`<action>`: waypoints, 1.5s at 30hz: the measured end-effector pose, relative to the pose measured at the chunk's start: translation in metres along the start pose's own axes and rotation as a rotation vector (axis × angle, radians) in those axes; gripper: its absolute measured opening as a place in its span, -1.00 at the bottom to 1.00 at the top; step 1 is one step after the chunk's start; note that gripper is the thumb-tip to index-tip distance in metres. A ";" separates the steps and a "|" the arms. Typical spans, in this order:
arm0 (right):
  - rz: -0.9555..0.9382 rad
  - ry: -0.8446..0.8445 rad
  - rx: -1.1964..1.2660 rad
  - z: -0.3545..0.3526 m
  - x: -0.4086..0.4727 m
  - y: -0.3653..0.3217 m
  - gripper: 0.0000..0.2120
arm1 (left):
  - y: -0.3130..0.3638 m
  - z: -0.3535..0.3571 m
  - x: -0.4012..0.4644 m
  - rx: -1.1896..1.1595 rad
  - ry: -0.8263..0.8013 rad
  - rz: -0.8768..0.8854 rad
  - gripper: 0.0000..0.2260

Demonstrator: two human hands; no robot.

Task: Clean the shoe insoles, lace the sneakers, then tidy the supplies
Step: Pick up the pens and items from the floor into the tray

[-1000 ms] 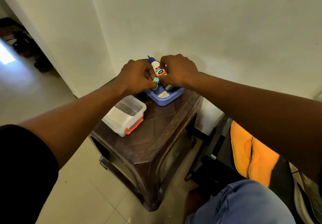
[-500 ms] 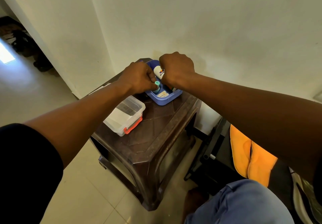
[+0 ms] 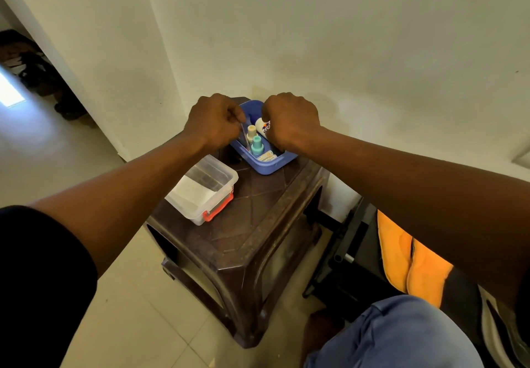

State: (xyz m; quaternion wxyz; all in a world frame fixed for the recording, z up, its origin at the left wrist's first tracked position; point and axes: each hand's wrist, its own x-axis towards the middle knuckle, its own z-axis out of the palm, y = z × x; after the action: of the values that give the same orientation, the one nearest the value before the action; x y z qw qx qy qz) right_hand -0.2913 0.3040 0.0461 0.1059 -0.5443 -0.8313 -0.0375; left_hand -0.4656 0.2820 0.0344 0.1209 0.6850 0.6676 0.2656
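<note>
both hands are over the blue tray [image 3: 265,167] at the back of the brown stool [image 3: 252,224]. the left hand [image 3: 213,121] pinches a thin clear thing. the right hand [image 3: 291,119] is curled by the white glue bottle [image 3: 263,128]; i cannot tell if it holds it. a clear box [image 3: 202,192] sits nearby.

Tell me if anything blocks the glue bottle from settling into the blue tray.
Nothing visible does. The glue bottle already sits inside the blue tray, beside the teal spool and cream spool; the right hand covers part of it.
</note>
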 end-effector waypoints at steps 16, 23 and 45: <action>0.155 -0.078 0.392 0.011 0.017 -0.007 -0.79 | 0.010 0.014 0.014 0.122 0.129 -0.253 -0.46; 0.173 -0.068 0.471 0.009 0.016 -0.002 -0.76 | 0.016 0.007 0.016 0.048 0.166 -0.330 -0.47; 0.169 -0.037 0.399 0.005 0.009 0.014 -0.97 | 0.031 0.013 0.012 -0.200 0.172 -0.321 -0.81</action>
State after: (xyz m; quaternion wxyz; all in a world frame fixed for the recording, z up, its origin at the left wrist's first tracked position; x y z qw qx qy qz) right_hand -0.2828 0.3183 0.0422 0.1990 -0.5811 -0.7754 0.1468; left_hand -0.4332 0.2940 0.0425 0.1716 0.5291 0.7464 0.3654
